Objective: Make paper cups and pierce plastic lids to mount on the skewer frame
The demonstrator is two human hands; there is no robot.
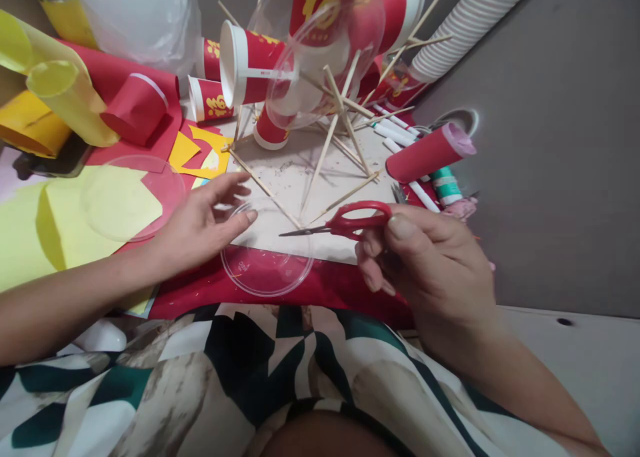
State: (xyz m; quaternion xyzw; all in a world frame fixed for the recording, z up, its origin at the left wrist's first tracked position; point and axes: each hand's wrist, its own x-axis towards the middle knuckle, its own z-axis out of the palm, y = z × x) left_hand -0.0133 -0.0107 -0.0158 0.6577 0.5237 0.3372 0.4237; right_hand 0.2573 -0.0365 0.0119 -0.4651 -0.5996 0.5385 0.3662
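Red-handled scissors (360, 220) are gripped by the handle loops in my right hand (425, 257), their closed blades pointing left. My left hand (200, 217) holds nothing, thumb and fingers apart, just above the edge of a clear round plastic lid (267, 283). Beyond both hands stands a structure of wooden sticks (333, 127) on a pale board (280, 170). Red paper cups with gold print (260, 60) and another clear lid (325, 63) are around the sticks; how they are fastened cannot be made out.
Yellow paper sheets (30, 210), a clear lid (133, 197) and rolled yellow paper (75, 103) lie at left. Orange paper scraps (200, 150) are near the board. A red paper roll (425, 153), markers (395, 133) and a green-white roll (445, 185) sit at right, near a grey wall (565, 143).
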